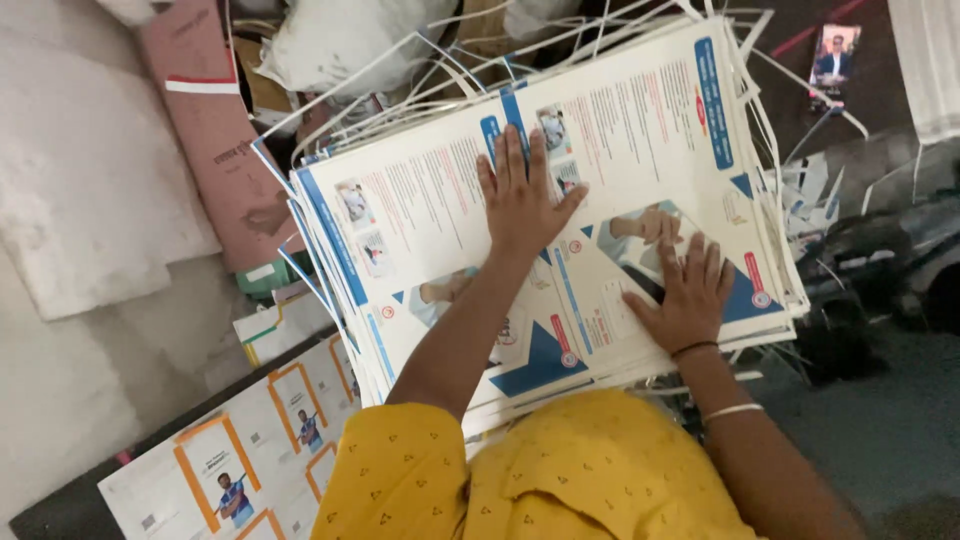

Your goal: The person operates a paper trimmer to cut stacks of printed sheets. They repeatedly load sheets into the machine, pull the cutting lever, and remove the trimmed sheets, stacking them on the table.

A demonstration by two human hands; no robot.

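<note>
Both hands lie flat, fingers spread, pinching nothing: left hand (pixel 522 200) and right hand (pixel 685 295) press the tall stack of white-and-blue printed paper sheets (pixel 420 200) at frame centre. The stack's underside and support are hidden.

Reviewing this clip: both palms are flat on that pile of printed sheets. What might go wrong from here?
The stack of printed sheets is fanned unevenly at its left edges, so pressure from the left hand and right hand might skew it further. Loose paper trim strips around it could snag or get caught between sheets.
</note>
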